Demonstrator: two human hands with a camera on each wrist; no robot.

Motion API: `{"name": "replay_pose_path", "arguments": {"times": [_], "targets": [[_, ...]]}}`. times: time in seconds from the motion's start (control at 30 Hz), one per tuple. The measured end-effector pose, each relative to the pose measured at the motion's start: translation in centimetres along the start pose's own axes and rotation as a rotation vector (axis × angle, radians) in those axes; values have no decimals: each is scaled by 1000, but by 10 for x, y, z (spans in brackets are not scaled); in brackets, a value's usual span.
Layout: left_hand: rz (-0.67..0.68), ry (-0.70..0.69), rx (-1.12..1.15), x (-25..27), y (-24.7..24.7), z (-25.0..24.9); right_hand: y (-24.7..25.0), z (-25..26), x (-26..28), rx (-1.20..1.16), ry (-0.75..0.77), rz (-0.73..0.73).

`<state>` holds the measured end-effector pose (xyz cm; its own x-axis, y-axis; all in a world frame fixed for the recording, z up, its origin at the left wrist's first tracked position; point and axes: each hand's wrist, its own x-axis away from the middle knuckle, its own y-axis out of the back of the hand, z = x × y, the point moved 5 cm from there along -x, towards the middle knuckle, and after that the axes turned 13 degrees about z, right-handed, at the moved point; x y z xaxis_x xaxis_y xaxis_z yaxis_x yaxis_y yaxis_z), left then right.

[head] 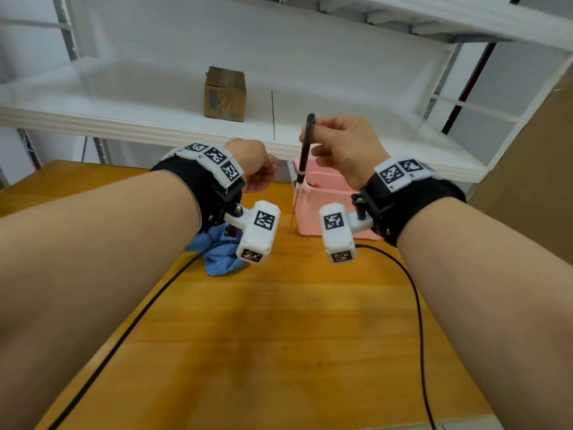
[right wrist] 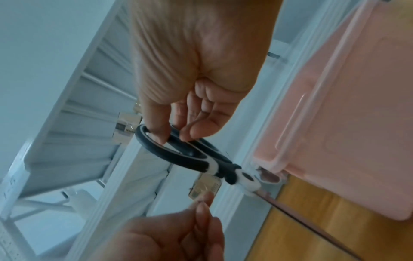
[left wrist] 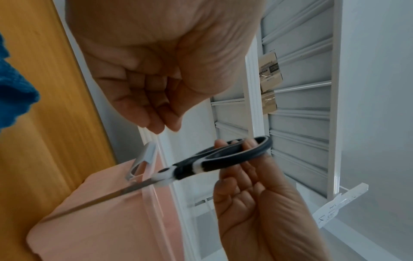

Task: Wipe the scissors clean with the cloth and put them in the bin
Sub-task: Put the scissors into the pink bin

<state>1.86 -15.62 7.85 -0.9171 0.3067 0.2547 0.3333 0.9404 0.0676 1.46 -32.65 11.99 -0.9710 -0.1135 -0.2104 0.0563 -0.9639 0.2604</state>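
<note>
The scissors hang nearly vertical, handles up and closed blades pointing down, with the tip in front of the near left corner of the pink bin and above the surface. The right hand holds them by the black handle loops only: in the right wrist view the thumb and fingertips pinch the loops, and the blades extend away below the hand, untouched. This high pinch probably serves to keep the fingers off the metal and to let the blades lead into the bin opening. The tip appears to lie outside the bin wall rather than over the opening, so the scissors are judged not yet deposited; a short shift toward the bin and a descent would be required. The left hand is just beside the scissors, level with their lower handle, fingers loosely curled with thumb and fingertips drawn together; the left wrist view shows nothing held in it, and it does not touch the scissors. The blue cloth lies crumpled on the surface beneath the left wrist, apart from both hands, which suggests the wiping step is finished. Behind the bin a white shelf carries a cardboard box. Two black cables trail from the wrist units across the surface.
</note>
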Motion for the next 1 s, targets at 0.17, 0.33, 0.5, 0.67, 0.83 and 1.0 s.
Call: {"name": "replay_pose_path", "arguments": {"times": [0.17,0.33,0.5,0.67,0.83,1.0], "targets": [[-9,3,-1,1,-2,-1,20,12,-6,-78,83,-176],[5,13,-28,-2,-7,2,37,7,-8,-163,111,-313],[-1,14,-32,-8,-9,1,53,5,-12,-164,125,-424],[-7,14,-28,-16,-10,-1,59,10,-15,46,107,-485],[-3,26,-28,-25,-14,-2,46,-12,-31,538,-36,-276],[29,31,-45,-38,-21,1,41,-40,-35,789,-126,-158]]}}
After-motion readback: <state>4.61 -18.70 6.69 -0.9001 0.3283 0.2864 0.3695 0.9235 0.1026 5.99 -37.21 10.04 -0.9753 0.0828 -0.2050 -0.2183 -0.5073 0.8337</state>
